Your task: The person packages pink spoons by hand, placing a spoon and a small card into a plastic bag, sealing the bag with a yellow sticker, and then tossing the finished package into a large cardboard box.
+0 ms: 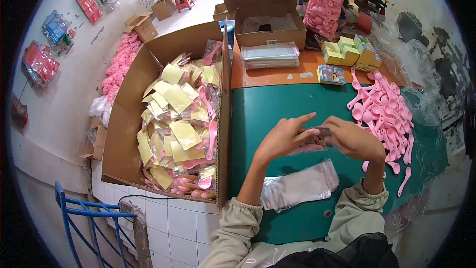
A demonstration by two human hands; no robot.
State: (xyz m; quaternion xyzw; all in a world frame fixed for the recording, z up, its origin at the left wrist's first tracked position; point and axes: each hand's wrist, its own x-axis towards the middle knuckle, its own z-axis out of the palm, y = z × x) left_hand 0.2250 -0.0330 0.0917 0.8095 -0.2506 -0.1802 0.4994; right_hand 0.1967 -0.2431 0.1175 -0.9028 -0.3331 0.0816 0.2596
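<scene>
My left hand (285, 139) and my right hand (354, 139) meet above the green table (263, 109), both gripping a small clear packet (317, 136) with a pink item showing under it. My left index finger points out to the right. A stack of clear plastic bags (300, 186) lies on the table just below my hands. A heap of pink spoons (384, 111) spreads to the right of my right hand.
A big cardboard box (124, 134) on the left holds several packed spoons with yellow cards. At the back stand an open carton (267, 0), a stack of clear packets (270, 54), yellow-green small boxes (352, 52) and a bag of pink spoons (325, 5). A blue chair frame (84, 213) is lower left.
</scene>
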